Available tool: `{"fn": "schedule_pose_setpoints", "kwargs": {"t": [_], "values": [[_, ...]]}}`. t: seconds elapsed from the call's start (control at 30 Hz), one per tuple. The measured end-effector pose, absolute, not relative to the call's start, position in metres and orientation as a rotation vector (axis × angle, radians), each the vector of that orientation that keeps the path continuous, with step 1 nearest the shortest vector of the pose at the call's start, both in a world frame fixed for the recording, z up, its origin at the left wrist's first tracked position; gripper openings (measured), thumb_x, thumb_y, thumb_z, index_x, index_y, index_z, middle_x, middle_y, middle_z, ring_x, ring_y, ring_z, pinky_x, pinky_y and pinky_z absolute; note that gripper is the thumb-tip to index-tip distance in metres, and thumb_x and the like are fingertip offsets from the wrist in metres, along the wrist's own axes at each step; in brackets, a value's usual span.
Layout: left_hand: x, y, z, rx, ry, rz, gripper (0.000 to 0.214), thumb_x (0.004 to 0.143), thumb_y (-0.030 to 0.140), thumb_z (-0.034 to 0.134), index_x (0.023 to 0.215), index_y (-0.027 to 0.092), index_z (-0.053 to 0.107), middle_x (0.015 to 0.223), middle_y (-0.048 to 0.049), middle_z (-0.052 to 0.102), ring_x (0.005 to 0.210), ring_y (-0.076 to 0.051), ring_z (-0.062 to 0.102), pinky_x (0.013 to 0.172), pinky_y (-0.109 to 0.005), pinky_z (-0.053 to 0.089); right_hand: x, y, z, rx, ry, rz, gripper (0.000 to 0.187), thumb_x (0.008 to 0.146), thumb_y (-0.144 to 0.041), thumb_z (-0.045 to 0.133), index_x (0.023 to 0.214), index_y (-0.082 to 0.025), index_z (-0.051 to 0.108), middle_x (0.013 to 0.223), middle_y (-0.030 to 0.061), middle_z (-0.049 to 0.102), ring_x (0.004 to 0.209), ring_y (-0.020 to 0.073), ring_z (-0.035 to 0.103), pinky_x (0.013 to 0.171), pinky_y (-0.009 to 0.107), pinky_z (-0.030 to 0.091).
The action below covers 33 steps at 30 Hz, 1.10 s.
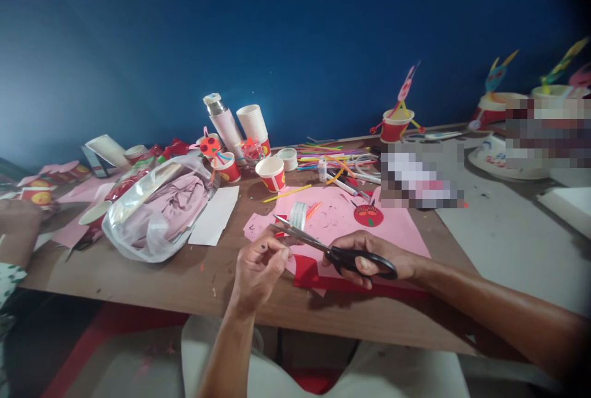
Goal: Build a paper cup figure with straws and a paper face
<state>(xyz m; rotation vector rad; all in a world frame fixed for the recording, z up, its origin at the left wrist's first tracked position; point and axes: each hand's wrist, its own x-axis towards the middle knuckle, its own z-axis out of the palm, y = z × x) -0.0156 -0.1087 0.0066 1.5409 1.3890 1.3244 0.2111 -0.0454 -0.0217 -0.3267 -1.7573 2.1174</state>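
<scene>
At the centre of the frame, the right hand (369,247) had its fingers curled through the black plastic loops of the scissors (340,257), whose slim metal blades stood slightly parted and pointed to the upper left. Just left of them, the left hand (258,272) had thumb and forefinger drawn together in a pinch; whether anything thin lay between them was too small to tell.

Good handling, by my judgement, called for fingertips well off the blade line, any piece held taut, and a cut begun deep in the blades, near the pivot, where control was better than at the tips.

Beneath lay flat, matt pink paper (401,225), dotted with dark scraps, and a red strip (305,270) near the front edge of the wood-grained worktop (217,287). Beyond the blades stood a glossy, ring-shaped tape roll (298,216); right of centre lay a round red paper face (369,216). In the left half, a crinkled, translucent plastic bag (159,250) slumped beside a stiff white card (215,216).
</scene>
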Motion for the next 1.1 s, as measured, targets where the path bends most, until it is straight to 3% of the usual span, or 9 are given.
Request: {"fn": "schedule_pose_setpoints", "kwargs": {"t": [0.13,0.23,0.37,0.47,0.57,0.67,0.9,1.1], "values": [[-0.019,-0.108,0.004,1.523,1.391,1.326,0.019,0.074,0.02,0.059,0.056,0.016,0.055,0.054,0.0027,0.047,0.048,-0.007,0.04,0.046,-0.02,0.032,0.212,-0.045,-0.021,-0.386,-1.74,2.158,0.054,0.073,-0.055,0.059,0.097,-0.007,0.057,0.06,-0.0011,0.051,0.044,0.0047,0.044,0.041,0.017,0.036],[-0.02,-0.107,0.001,1.466,1.311,1.312,0.019,0.075,0.021,0.059,0.057,0.016,0.055,0.057,0.002,0.051,0.051,-0.008,0.047,0.052,-0.021,0.039,0.212,-0.045,-0.021,-0.454,-1.729,2.169,0.055,0.071,-0.055,0.06,0.096,-0.006,0.058,0.057,-0.0016,0.051,0.042,0.0046,0.044,0.038,0.016,0.035],[-0.018,-0.106,-0.003,1.352,1.153,1.264,0.02,0.077,0.019,0.057,0.057,0.016,0.054,0.081,-0.0053,0.065,0.083,-0.018,0.061,0.08,-0.031,0.044,0.214,-0.041,-0.025,-0.497,-1.728,2.158,0.052,0.072,-0.053,0.06,0.096,-0.007,0.058,0.055,-0.002,0.052,0.039,0.0037,0.043,0.034,0.014,0.032],[-0.02,-0.102,-0.004,1.286,1.125,1.275,0.018,0.077,0.019,0.057,0.059,0.016,0.056,0.091,-0.0088,0.068,0.102,-0.023,0.058,0.088,-0.036,0.042,0.22,-0.033,-0.022,-0.531,-1.791,2.118,0.051,0.072,-0.049,0.062,0.101,-0.008,0.058,0.057,-0.0029,0.05,0.041,0.0041,0.044,0.036,0.015,0.036],[-0.032,-0.093,-0.003,1.241,1.095,1.312,0.014,0.075,0.019,0.06,0.062,0.015,0.06,0.088,-0.0097,0.069,0.115,-0.025,0.05,0.093,-0.037,0.039,0.23,-0.022,-0.012,-0.605,-1.883,1.993,0.053,0.071,-0.045,0.064,0.11,-0.01,0.057,0.06,-0.0036,0.048,0.043,0.0043,0.044,0.039,0.016,0.038],[-0.049,-0.08,-0.002,1.095,1.012,1.362,0.013,0.071,0.021,0.064,0.061,0.014,0.061,0.095,-0.0087,0.068,0.105,-0.025,0.057,0.085,-0.036,0.045,0.24,-0.012,-0.001,-0.777,-2.152,1.76,0.051,0.073,-0.043,0.062,0.114,-0.014,0.057,0.064,-0.0012,0.055,0.051,0.0078,0.05,0.045,0.018,0.04],[-0.08,-0.051,0.002,1.088,1.212,1.305,0.015,0.07,0.026,0.066,0.067,0.012,0.062,0.1,-0.0105,0.067,0.079,-0.02,0.065,0.068,-0.033,0.051,0.246,-0.011,0.014,-1.207,-2.713,0.635,0.041,0.077,-0.026,0.05,0.118,-0.027,0.057,0.099,0.0045,0.067,0.079,0.019,0.062,0.065,0.027,0.043],[-0.09,-0.046,0.006,1.327,1.555,1.203,0.026,0.066,0.035,0.066,0.074,0.01,0.069,0.11,-0.0147,0.062,0.088,-0.023,0.063,0.074,-0.033,0.049,0.248,-0.021,0.019,-1.096,-2.886,0.491,0.042,0.076,-0.022,0.05,0.116,-0.03,0.058,0.103,0.0035,0.066,0.089,0.0217,0.062,0.073,0.031,0.044]]}}
